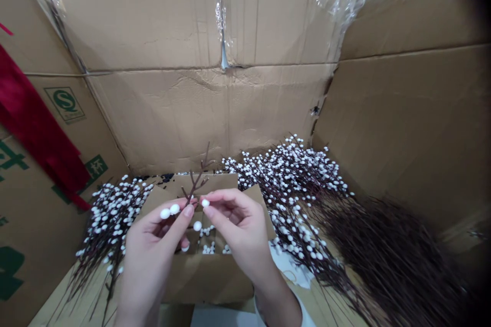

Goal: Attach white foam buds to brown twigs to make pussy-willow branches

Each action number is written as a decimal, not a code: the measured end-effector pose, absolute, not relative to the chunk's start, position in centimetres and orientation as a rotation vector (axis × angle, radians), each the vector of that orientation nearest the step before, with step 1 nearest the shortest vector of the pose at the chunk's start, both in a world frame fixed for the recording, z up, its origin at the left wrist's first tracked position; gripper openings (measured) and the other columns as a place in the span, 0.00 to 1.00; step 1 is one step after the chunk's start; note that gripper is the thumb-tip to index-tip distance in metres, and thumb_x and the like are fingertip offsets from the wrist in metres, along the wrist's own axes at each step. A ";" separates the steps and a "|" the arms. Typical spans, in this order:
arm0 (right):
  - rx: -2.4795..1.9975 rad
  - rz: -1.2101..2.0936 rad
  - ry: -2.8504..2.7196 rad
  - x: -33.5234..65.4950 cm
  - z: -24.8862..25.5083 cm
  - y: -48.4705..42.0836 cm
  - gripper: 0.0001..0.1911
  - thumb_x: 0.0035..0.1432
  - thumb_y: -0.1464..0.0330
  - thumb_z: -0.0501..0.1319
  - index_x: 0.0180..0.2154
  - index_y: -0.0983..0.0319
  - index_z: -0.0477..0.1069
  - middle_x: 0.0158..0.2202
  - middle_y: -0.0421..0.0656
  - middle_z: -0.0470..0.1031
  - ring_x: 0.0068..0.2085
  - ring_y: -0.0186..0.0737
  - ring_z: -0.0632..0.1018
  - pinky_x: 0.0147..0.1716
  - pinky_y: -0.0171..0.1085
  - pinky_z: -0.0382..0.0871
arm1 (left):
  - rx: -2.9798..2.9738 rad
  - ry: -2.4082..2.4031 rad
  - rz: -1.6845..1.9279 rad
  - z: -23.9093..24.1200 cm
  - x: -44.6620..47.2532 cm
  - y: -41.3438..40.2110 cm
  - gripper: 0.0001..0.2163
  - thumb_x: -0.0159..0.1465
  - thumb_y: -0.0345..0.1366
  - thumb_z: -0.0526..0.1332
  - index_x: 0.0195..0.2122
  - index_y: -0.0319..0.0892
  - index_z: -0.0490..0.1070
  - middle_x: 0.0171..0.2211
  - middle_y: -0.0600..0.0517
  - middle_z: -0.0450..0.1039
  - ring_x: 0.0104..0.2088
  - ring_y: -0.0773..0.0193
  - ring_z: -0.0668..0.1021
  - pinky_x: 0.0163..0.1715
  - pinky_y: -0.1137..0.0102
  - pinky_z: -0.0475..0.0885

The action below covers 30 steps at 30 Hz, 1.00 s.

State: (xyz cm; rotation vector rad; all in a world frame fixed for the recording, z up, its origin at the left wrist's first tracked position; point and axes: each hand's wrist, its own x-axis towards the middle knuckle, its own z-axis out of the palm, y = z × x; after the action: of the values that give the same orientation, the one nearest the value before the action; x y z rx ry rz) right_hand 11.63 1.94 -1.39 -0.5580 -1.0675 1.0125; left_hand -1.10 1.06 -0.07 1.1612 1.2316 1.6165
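Brown twig (196, 183), thin and knobbly, leans up over the cardboard box (210, 280). From my far-off seat I see the left hand (155, 237) pinch it low down, between thumb and finger. The right hand (241, 227) pinches a white ball (206, 203) close beside the twig; I can't tell if ball and twig touch. Two more balls (164, 213) sit by the left hand.

I think the twig is very light. Its main stem looks stiff, but the short side bits look thin, and I guess they could snap with a hard push. I would hold it low on the main stem, where it looks strongest. The ball looks smooth and maybe slippery, so I would want a soft, sure pinch.

Inside the box, thin walls make little rooms, with piles of white balls (209, 249) in some. A tan table (318, 304) shows on both sides of the box. Left of the box lies a bunch of white-ball stems (115, 209); right of it lies a bigger bunch (291, 179), then a dark heap of bare sticks (399, 255). White paper (291, 265) lies just right of the box. Tall cardboard walls (164, 117) stand behind the box and on both sides, and a wide red strip (42, 127) hangs to its far left.
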 end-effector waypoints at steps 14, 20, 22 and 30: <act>-0.606 0.899 -1.151 11.7 -1.5 2.1 0.07 0.52 0.73 0.68 0.32 0.55 0.82 0.33 0.40 0.85 0.36 0.39 0.84 0.37 0.36 0.79 | 1.350 1.489 1.672 -0.6 -0.6 0.9 0.09 0.49 0.43 0.72 0.30 0.46 0.83 0.26 0.53 0.81 0.20 0.67 0.73 0.17 0.75 0.70; -0.624 0.869 -1.167 11.6 -1.8 2.2 0.07 0.53 0.73 0.68 0.32 0.55 0.82 0.34 0.41 0.85 0.36 0.40 0.84 0.37 0.37 0.79 | 1.424 1.496 1.691 -0.7 -0.6 1.0 0.06 0.52 0.43 0.71 0.29 0.48 0.83 0.30 0.52 0.83 0.30 0.60 0.80 0.29 0.71 0.74; -0.625 0.856 -1.173 11.5 -2.0 2.2 0.06 0.54 0.72 0.67 0.32 0.56 0.82 0.35 0.41 0.85 0.36 0.39 0.84 0.37 0.37 0.78 | 1.433 1.495 1.685 -0.6 -0.6 0.9 0.06 0.52 0.42 0.71 0.29 0.49 0.83 0.31 0.52 0.83 0.34 0.58 0.82 0.35 0.69 0.76; -0.644 0.813 -1.160 11.4 -2.2 2.7 0.05 0.52 0.72 0.68 0.30 0.57 0.82 0.32 0.43 0.85 0.34 0.42 0.84 0.34 0.39 0.78 | 1.388 1.503 1.689 -0.4 -0.2 0.9 0.06 0.50 0.41 0.71 0.27 0.45 0.82 0.27 0.51 0.83 0.29 0.56 0.82 0.28 0.67 0.76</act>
State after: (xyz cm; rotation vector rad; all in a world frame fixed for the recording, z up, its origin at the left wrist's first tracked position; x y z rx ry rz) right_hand 11.42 2.74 -2.19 -0.6436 -1.1600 0.8129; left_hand -0.16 0.93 -0.42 1.3881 1.5027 1.6893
